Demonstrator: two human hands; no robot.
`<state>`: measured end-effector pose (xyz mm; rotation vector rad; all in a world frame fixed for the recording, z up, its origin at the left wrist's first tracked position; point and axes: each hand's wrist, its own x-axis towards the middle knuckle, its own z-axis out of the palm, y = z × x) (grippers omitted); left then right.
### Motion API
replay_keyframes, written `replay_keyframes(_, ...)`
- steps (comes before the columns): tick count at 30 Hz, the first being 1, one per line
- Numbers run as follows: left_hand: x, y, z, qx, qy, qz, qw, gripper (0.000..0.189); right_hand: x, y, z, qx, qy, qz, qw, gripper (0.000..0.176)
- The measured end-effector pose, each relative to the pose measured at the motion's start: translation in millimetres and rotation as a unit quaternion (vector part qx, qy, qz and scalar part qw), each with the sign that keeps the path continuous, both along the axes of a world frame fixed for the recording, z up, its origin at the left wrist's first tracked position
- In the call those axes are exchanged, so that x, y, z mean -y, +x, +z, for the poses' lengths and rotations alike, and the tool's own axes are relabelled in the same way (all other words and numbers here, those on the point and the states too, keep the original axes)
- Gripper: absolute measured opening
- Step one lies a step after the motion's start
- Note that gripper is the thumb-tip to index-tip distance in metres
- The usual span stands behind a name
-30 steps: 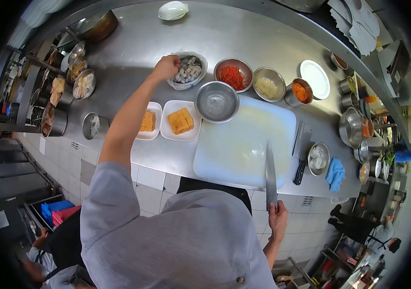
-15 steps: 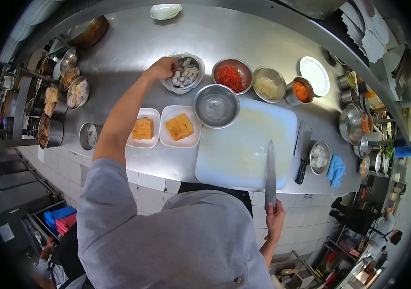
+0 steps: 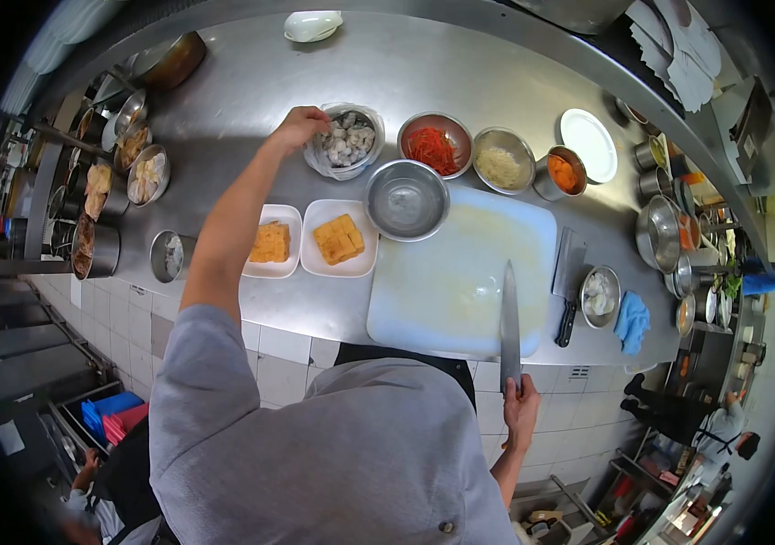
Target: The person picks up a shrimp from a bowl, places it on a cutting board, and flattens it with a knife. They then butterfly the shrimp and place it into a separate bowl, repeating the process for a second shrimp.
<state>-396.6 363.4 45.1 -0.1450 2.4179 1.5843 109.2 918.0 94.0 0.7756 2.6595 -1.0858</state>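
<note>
My left hand (image 3: 298, 128) is at the left rim of a bowl of raw shrimp (image 3: 351, 143), its fingers pinched on the edge of the plastic bag (image 3: 317, 162) that lines the bowl. In my right hand (image 3: 521, 409) is a long knife (image 3: 510, 318), held low at the front edge of the counter. The blade points away from me over the white cutting board (image 3: 451, 300). An empty-looking metal bowl (image 3: 407, 202) overlaps the board's far left corner. Two white dishes with golden fried blocks (image 3: 339, 239) stand left of the board.
Behind the board are bowls of red shreds (image 3: 431, 150) and pale shreds (image 3: 502, 167), an orange-filled container (image 3: 566, 173) and a white plate (image 3: 589, 145). A cleaver (image 3: 569, 272), a small bowl (image 3: 600, 297) and a blue cloth (image 3: 632, 322) lie right. Another person (image 3: 715, 427) stands far right.
My left hand has shifted slightly up and left, back from the shrimp to the bowl's rim. My right hand and the knife have hardly moved.
</note>
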Motion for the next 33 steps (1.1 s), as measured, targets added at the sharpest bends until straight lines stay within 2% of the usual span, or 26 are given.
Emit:
replay_keyframes(2,4,-4,-2,0.014,0.04,0.033,0.999,0.02,5,-2,8,0.015,0.002,-0.003,1.0,0.031)
replay_keyframes(7,2,0,35,0.044,0.136,0.074,0.987,0.029,2,5,-3,0.015,-0.014,-0.012,1.0,0.031)
replay_keyframes(11,1,-2,41,0.068,0.21,0.063,0.973,0.025,0,8,-10,0.004,-0.007,-0.012,1.0,0.025)
replay_keyframes(16,-17,5,44,0.073,0.296,0.089,0.948,0.016,4,6,-5,0.008,-0.004,-0.013,1.0,0.028)
replay_keyframes(18,-18,7,32,0.021,0.062,-0.048,0.997,0.011,3,8,-9,-0.003,-0.007,-0.014,1.0,0.026)
replay_keyframes(20,-14,8,22,-0.035,-0.155,-0.194,0.968,0.01,1,10,-13,-0.015,-0.014,-0.017,1.0,0.027)
replay_keyframes(23,-35,22,36,-0.015,-0.212,-0.133,0.968,0.018,4,5,-4,0.014,-0.019,-0.023,0.999,0.026)
replay_keyframes(26,-47,27,41,-0.037,-0.224,-0.078,0.971,0.02,6,3,0,0.013,-0.01,-0.015,1.0,0.026)
replay_keyframes(29,-37,16,20,-0.056,-0.212,-0.058,0.974,0.03,3,3,-3,0.001,-0.004,-0.009,1.0,0.026)
replay_keyframes(33,-18,7,-3,-0.052,-0.112,-0.048,0.991,0.044,-1,3,-3,-0.017,0.017,0.025,0.999,0.026)
